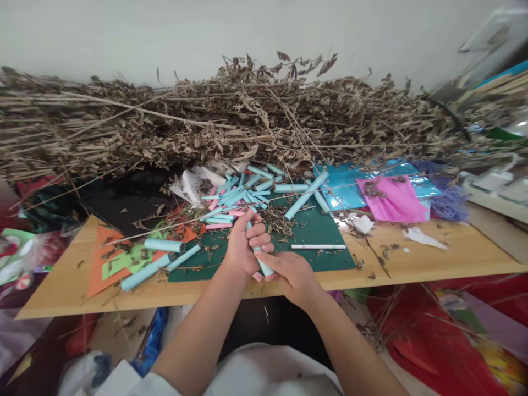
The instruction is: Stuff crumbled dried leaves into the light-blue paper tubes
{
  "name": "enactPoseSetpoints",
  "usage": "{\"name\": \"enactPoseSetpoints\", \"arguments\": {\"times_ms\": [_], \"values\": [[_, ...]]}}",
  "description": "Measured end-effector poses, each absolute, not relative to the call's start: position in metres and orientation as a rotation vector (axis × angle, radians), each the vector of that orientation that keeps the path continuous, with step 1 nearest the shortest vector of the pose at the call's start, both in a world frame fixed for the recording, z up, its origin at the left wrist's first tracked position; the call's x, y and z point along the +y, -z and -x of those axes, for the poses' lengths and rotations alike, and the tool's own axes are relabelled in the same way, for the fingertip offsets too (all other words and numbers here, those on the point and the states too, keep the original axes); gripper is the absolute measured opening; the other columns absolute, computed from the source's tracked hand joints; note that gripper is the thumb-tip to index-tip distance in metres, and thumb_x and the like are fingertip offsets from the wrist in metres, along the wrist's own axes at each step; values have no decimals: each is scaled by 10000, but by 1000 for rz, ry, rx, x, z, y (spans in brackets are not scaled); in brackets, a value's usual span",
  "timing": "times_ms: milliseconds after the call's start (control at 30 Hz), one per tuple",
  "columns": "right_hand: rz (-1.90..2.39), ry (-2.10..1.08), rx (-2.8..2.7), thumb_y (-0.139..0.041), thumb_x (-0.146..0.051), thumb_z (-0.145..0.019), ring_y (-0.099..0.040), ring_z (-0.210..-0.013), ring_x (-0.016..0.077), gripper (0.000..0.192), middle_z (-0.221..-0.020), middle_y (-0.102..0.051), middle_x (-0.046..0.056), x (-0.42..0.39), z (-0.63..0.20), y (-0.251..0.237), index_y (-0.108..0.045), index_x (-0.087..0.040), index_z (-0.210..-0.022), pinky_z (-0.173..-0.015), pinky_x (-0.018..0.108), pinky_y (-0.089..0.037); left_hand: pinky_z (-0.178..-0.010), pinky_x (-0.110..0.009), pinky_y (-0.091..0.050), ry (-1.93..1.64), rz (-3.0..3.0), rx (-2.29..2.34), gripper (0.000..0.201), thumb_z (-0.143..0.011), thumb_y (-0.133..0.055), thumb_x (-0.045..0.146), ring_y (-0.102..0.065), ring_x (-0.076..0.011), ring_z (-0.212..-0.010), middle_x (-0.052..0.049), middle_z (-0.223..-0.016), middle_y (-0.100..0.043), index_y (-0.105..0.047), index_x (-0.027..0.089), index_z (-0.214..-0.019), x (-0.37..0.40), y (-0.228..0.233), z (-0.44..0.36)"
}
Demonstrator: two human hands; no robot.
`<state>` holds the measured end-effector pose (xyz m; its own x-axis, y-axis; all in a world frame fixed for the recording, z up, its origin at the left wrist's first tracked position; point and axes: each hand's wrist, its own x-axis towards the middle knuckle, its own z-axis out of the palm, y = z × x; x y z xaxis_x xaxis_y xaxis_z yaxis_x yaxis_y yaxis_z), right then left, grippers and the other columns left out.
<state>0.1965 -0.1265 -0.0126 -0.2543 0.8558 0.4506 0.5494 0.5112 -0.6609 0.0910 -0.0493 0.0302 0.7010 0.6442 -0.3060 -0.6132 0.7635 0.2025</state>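
Both hands grip one blue tube (259,254), left hand (244,247) clenched round its top, right hand (289,273) pinching the bottom, mid-roll; tightening likely needs a steady twist.

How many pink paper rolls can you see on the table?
3 pink paper rolls: one in the pile, one at its near edge, one under the hands. More may be buried.

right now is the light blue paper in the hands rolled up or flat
Rolled up: the light blue paper roll is a narrow tube, gripped by the left hand and right hand.
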Motion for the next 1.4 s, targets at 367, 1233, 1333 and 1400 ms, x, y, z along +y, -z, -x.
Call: {"name": "enactPoseSetpoints", "arguments": {"times_ms": [367,1233,1333,1400], "values": [[972,-767,-1646,-389,-251,-813,-584,-748,146,305,-819,-639,15,-134,-191,27,-482,-250,-1103,-666,260,-457,-376,-183,-268,-699,-59,302,252,-763,-426,347,-319,-38,-294,91,-357,-279,-464,162,-597,-54,-25,-86],[1165,-873,-1244,-440,-105,-728,-593,-633,124,253,-813,-629,25,-144,-172,21,-567,-217,-916,-601,245,-498,-366,-168,-239,-802,-117,336,151,-739,-413,236,-287,-13,-274,103,-353,-259,-457,153,-620,-60,-21,-90],[1103,-923,-1272,-445,-108,-732,-591,-666,123,269,-868,-615,22,-146,-175,24,-548,-238,-944,-623,249,-490,-373,-177,-246,-787,-126,337,161,-743,-408,251,-284,-18,-280,100,-356,-254,-462,157,-624,-60,-24,-89],[1074,-966,-1236,-472,-115,-715,-586,-670,122,293,-868,-604,15,-146,-176,26,-522,-250,-970,-612,246,-487,-379,-181,-248,-797,-122,357,187,-750,-407,279,-287,-20,-286,97,-359,-257,-465,158,-620,-60,-24,-87]]}}
